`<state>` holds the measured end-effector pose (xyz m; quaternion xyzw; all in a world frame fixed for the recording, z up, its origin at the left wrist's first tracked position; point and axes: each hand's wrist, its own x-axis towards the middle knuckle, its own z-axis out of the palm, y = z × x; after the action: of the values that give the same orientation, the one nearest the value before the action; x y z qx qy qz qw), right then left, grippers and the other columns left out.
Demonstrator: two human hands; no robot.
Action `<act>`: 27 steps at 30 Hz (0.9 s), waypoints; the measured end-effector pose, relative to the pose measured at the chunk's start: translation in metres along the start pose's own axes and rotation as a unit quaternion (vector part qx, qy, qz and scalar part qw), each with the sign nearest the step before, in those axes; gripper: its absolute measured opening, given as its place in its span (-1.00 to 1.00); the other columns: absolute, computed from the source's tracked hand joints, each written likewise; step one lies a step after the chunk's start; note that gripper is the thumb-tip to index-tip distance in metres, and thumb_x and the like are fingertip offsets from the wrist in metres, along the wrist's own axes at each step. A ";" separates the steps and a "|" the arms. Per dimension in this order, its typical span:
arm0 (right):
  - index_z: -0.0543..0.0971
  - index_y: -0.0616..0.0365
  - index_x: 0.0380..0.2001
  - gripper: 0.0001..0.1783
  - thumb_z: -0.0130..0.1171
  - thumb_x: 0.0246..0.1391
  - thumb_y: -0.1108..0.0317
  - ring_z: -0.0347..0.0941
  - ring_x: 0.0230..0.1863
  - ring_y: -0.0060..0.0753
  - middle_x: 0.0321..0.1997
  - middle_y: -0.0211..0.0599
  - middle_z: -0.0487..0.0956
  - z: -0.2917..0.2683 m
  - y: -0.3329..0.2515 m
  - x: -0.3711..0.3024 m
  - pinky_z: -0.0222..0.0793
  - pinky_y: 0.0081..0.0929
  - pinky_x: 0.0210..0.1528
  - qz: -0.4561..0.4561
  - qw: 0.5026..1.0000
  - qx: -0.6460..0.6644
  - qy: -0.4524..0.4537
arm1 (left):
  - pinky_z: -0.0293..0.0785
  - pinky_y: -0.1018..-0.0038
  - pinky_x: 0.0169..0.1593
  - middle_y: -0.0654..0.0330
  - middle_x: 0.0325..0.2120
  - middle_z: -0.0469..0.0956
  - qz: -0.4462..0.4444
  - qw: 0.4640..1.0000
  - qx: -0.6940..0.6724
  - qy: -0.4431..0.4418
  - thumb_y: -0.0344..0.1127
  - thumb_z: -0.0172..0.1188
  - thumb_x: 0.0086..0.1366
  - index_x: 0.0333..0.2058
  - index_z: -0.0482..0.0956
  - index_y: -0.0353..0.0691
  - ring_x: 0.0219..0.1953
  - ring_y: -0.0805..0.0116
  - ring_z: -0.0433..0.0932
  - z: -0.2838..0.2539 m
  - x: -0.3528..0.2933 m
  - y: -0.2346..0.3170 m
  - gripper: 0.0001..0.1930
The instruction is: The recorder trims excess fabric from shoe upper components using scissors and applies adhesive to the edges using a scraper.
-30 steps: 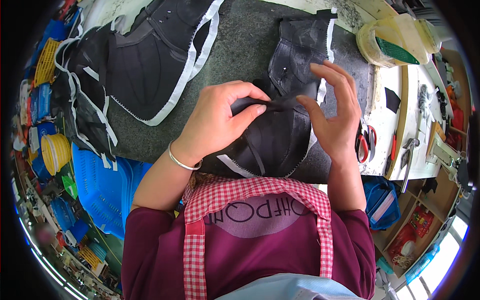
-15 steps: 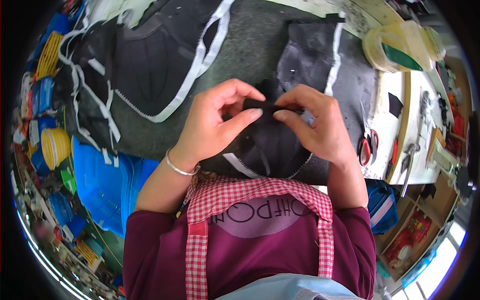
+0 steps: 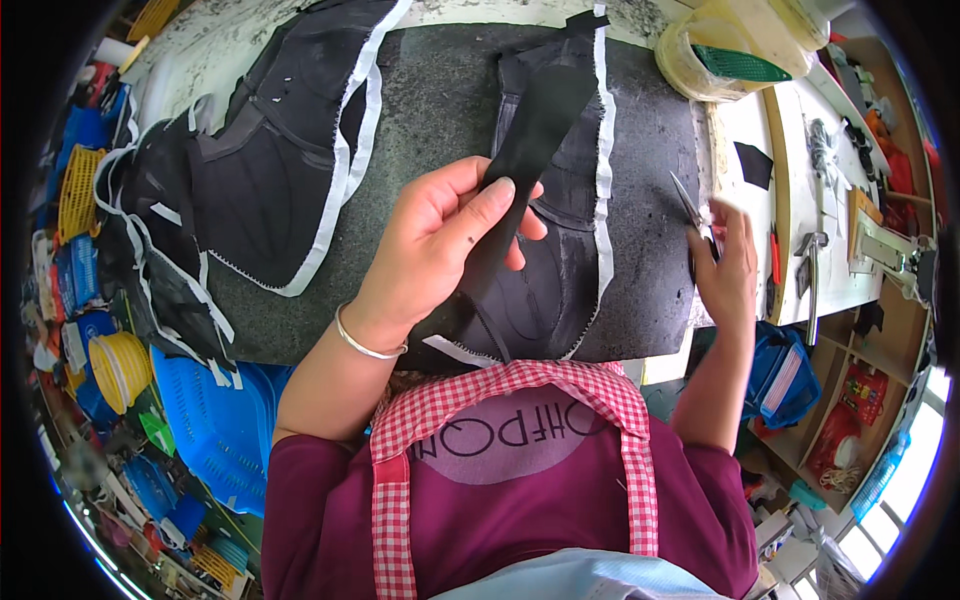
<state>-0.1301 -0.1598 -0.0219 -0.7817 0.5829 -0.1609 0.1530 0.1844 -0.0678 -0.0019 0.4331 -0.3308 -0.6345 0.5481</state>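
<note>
Dark speckled matting (image 3: pixel 430 105) covered much of the white worktable (image 3: pixel 838 285). Nearest, the left hand (image 3: pixel 430 240) pinched a black strip (image 3: pixel 535 130) between thumb and fingers, above a black garment piece (image 3: pixel 578 190) with white edging. By the matting's right edge, the right hand (image 3: pixel 728 275) was at the scissors (image 3: pixel 688 202); I could not tell whether its fingers had closed on them. Farther off stood a yellowish tub (image 3: pixel 688 62).

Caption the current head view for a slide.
Left hand holding a black strip over a white-edged black garment piece, right hand at the scissors.
</note>
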 end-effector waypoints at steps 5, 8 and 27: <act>0.41 0.23 0.07 -0.47 0.14 -0.06 0.61 0.43 0.09 -0.02 0.03 0.01 0.45 -0.015 0.032 -0.025 0.37 -0.23 0.16 0.008 0.999 0.020 -0.047 | 0.45 0.67 -0.25 0.19 -0.38 0.63 -0.013 0.996 0.080 -0.026 -0.21 0.03 0.48 -0.15 0.58 -0.35 -0.39 0.57 0.55 0.012 0.008 -0.008 -0.71; 0.43 0.23 0.04 -0.47 0.12 -0.10 0.63 0.43 0.08 0.01 0.01 0.01 0.46 -0.018 0.063 -0.039 0.36 -0.19 0.17 0.067 0.994 0.043 -0.073 | 0.43 0.69 -0.18 0.25 -0.36 0.63 0.017 0.992 0.114 -0.044 -0.27 0.08 0.45 -0.17 0.59 -0.36 -0.30 0.60 0.56 0.022 0.013 -0.008 -0.76; 0.35 0.32 0.08 0.11 0.59 -0.45 -0.18 0.41 -0.07 -0.32 -0.16 -0.15 0.44 -0.033 0.016 -0.086 0.33 -0.36 0.04 0.018 0.904 0.327 -0.275 | 0.40 0.67 -0.22 0.34 -0.42 0.57 -0.066 0.975 0.147 -0.156 -0.35 0.11 0.43 -0.24 0.57 -0.34 -0.33 0.65 0.51 0.082 0.021 -0.024 -0.84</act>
<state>-0.1814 -0.0837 -0.0054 -0.6902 0.4467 -0.1186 0.5569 0.0993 -0.0886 0.0064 0.4260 -0.4726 -0.6732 0.3768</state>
